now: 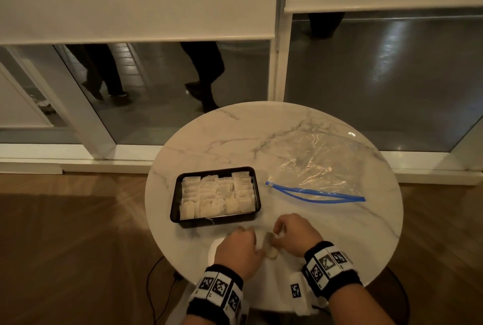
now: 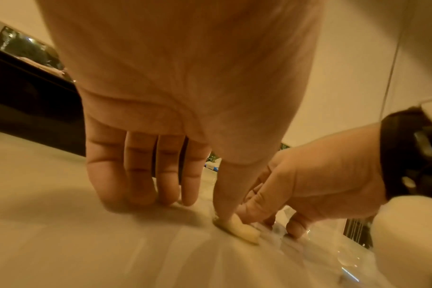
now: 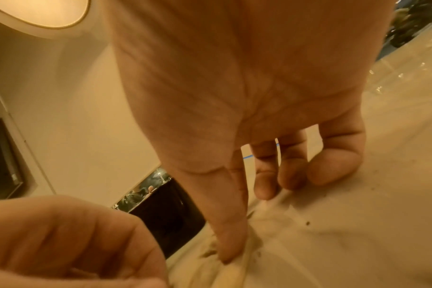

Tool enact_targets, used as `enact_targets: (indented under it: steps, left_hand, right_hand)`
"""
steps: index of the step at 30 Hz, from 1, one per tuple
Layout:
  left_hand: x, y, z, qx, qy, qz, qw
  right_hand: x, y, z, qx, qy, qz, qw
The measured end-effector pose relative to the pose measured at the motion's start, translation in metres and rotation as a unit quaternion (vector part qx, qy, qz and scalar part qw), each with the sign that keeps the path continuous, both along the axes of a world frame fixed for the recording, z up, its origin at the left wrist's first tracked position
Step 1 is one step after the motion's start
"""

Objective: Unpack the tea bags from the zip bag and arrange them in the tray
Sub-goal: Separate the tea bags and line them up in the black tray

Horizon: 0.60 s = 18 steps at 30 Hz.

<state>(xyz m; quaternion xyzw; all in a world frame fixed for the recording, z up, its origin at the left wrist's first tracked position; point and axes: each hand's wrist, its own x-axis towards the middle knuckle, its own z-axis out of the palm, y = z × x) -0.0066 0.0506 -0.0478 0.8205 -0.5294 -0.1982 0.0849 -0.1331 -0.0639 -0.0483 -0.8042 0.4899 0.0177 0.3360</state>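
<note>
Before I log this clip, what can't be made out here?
- Small pale tea bag on the marble table: mostly hidden by both hands in the head view, blurred in both wrist views.
- Right hand grip: unclear.
- Clear blue-zip bag: contents unreadable through glare.
- Black tray: bag count too small.

The black tray (image 1: 175,203) sits on my left, packed with rows of pale tea bags (image 1: 217,195) lying flat. The clear zip bag (image 1: 317,168) lies flat to its right, its blue zipper strip (image 1: 313,192) toward me. One loose tea bag (image 1: 270,251) lies on the table near me.
</note>
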Motion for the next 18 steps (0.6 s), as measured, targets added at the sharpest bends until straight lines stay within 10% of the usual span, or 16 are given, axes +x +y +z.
enact_targets:
  steps: [8,18]
  left_hand:
    - [0.004,-0.005,-0.003,-0.022,0.138,0.049,0.989]
    - [0.002,-0.012,0.013,-0.146,0.357,0.145,0.911]
  right_hand:
    - [-0.006,-0.002,-0.007,0.073,-0.139,-0.085,0.984]
    - [-0.008,0.002,0.016,0.251,-0.424,-0.155,0.856]
